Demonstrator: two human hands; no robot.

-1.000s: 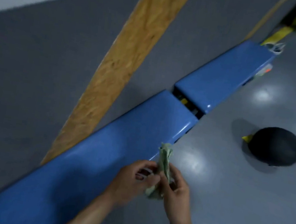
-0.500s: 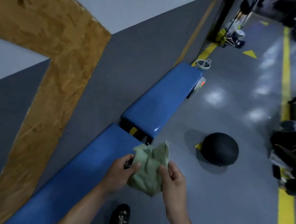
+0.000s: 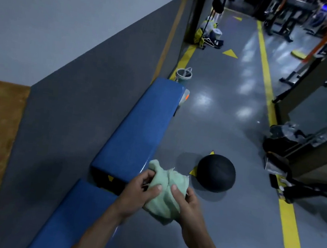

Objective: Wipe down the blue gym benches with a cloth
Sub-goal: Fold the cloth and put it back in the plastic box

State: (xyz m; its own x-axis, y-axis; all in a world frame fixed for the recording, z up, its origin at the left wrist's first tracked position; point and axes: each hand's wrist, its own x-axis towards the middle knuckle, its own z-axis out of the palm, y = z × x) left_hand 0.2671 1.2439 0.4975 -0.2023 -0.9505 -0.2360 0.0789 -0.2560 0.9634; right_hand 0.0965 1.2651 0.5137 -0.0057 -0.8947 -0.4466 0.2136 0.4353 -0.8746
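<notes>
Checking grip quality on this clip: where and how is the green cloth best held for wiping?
Probably the bunched middle of the green cloth, gripped from above. It is a soft crumpled wad, already held at each side by the left hand and right hand.

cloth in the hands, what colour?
Pale green crumpled cloth, held by left hand and right hand; head view.

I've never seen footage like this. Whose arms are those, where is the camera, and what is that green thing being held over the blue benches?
There is no machine here: a person wears a camera on the head, looking down at their own arms. The left hand and right hand together hold a crumpled green cloth, for wiping. It is above the gap between the near blue bench and the far blue bench, both along the wall. On the grey floor lies a black ball; a small bucket stands past the far bench.
</notes>
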